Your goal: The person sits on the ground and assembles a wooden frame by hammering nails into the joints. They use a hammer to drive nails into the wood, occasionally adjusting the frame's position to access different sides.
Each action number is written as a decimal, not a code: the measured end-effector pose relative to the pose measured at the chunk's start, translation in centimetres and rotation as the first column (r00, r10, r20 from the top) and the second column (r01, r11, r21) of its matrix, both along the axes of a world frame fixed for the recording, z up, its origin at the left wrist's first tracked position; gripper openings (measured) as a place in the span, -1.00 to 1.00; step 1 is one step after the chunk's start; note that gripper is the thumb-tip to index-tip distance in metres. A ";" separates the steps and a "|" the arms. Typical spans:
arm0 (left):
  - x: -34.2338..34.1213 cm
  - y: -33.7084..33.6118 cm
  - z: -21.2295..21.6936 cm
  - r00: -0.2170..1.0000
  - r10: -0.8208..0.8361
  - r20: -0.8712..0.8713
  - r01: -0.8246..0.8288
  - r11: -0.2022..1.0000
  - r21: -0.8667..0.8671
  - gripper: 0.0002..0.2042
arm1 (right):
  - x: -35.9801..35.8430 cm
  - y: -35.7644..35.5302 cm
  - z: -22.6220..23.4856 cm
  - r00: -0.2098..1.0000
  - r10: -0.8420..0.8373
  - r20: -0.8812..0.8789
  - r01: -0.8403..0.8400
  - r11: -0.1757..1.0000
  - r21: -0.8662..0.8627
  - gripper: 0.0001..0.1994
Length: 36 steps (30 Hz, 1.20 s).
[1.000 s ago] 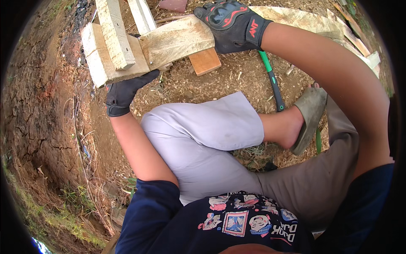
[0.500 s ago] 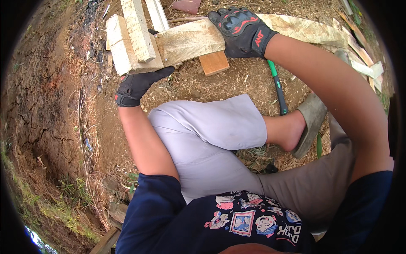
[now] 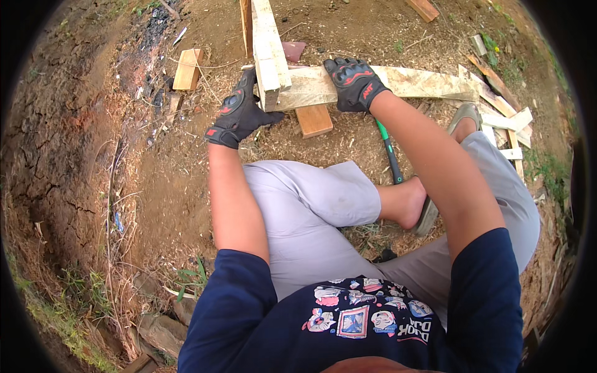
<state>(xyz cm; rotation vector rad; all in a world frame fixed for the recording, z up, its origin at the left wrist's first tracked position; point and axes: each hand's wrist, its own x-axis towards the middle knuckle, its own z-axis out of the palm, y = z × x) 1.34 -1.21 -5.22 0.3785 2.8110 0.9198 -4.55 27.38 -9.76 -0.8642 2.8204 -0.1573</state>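
Note:
A long pale plank [image 3: 416, 84] lies across in front of me, its left end meeting another pale beam [image 3: 268, 53] that runs away from me. My right hand [image 3: 353, 84], in a black glove with red trim, is wrapped over the plank's top face. At the corner where the wood meets, my left hand [image 3: 236, 112], also gloved, holds the joint from its left side. Its fingers lie along the beam's outer side and its thumb reaches under the near edge. Beneath the plank sits an orange-brown wood block [image 3: 314, 121].
A tool with a green and black handle [image 3: 390, 152] lies on the dirt near my bent leg, its head hidden. Wood offcuts [image 3: 507, 118] are heaped at the right. A loose block [image 3: 188, 69] lies left of the joint, another [image 3: 423, 9] at the far edge.
My left hand has shifted from under the joint to its outer left side. The corner now appears farther right, with the beam turned to point away. My right hand stays on the plank.

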 end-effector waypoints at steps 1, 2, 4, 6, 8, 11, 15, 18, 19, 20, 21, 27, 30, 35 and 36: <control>0.1 0.4 0.3 0.999 0.020 0.026 -0.021 0.998 0.055 0.19 | 0.1 0.5 -0.1 1.000 -0.028 -0.002 0.028 1.000 -0.002 -0.33; 0.4 0.7 0.7 0.998 0.038 0.053 -0.044 0.993 0.108 0.22 | -0.1 1.0 -0.2 0.999 -0.034 0.015 0.034 0.999 0.009 -0.34; 0.2 -0.8 0.4 0.984 -0.011 0.177 -0.067 0.900 0.431 0.28 | 0.1 0.7 0.7 0.998 -0.028 0.048 0.027 1.000 0.006 -0.35; 0.0 -2.8 0.4 0.985 -0.068 0.161 -0.099 0.539 0.836 0.12 | 0.2 0.4 1.0 0.995 -0.034 0.093 0.036 0.999 -0.019 -0.35; -1.2 -1.7 1.4 0.970 0.137 0.199 -0.229 0.263 0.937 0.08 | 0.3 0.9 -0.5 0.999 -0.047 0.022 0.048 0.995 -0.090 -0.35; -3.5 4.8 5.7 0.914 0.388 0.115 -0.248 0.312 0.917 -0.04 | 0.6 1.3 -2.6 0.995 -0.098 -0.012 0.095 0.985 -0.147 -0.36; -4.2 7.5 8.1 0.945 0.297 -0.137 -0.206 0.867 0.454 0.01 | 0.8 0.6 -4.1 0.991 -0.113 -0.070 0.096 0.972 -0.214 -0.37; -4.7 6.5 7.6 0.954 0.299 -0.008 -0.238 0.772 0.589 0.05 | 0.8 0.1 -4.3 0.990 -0.117 -0.082 0.097 0.973 -0.211 -0.38; -5.4 6.2 8.1 0.961 0.275 -0.013 -0.240 0.859 0.452 0.00 | 0.8 0.1 -4.3 0.989 -0.120 -0.089 0.098 0.971 -0.220 -0.38; -6.1 5.7 8.9 0.968 0.251 -0.013 -0.236 0.923 0.303 -0.05 | 0.9 0.2 -4.4 0.988 -0.123 -0.096 0.099 0.969 -0.228 -0.37; -6.7 5.5 9.5 0.975 0.224 -0.008 -0.220 0.965 0.144 -0.10 | 0.9 0.4 -4.7 0.988 -0.130 -0.085 0.107 0.967 -0.233 -0.37; -8.1 10.1 12.9 0.942 0.332 -0.054 -0.303 0.767 -0.565 -0.39 | 1.6 -0.5 -3.3 0.979 -0.169 -0.116 0.139 0.964 -0.227 -0.32; -9.2 11.1 12.2 0.947 0.316 -0.059 -0.293 0.771 -0.566 -0.45 | 3.2 -0.4 -4.8 0.923 -0.262 -0.283 0.203 0.954 -0.220 -0.23; -8.7 10.1 11.6 0.929 0.349 -0.124 -0.361 0.776 -0.518 -0.40 | 7.7 2.3 2.4 0.871 -0.491 0.013 0.433 0.756 -0.492 -0.16; -9.2 9.4 11.6 0.930 0.349 -0.113 -0.356 0.780 -0.515 -0.40 | 9.0 3.4 0.9 0.766 -0.639 -0.072 0.503 0.665 -0.552 -0.22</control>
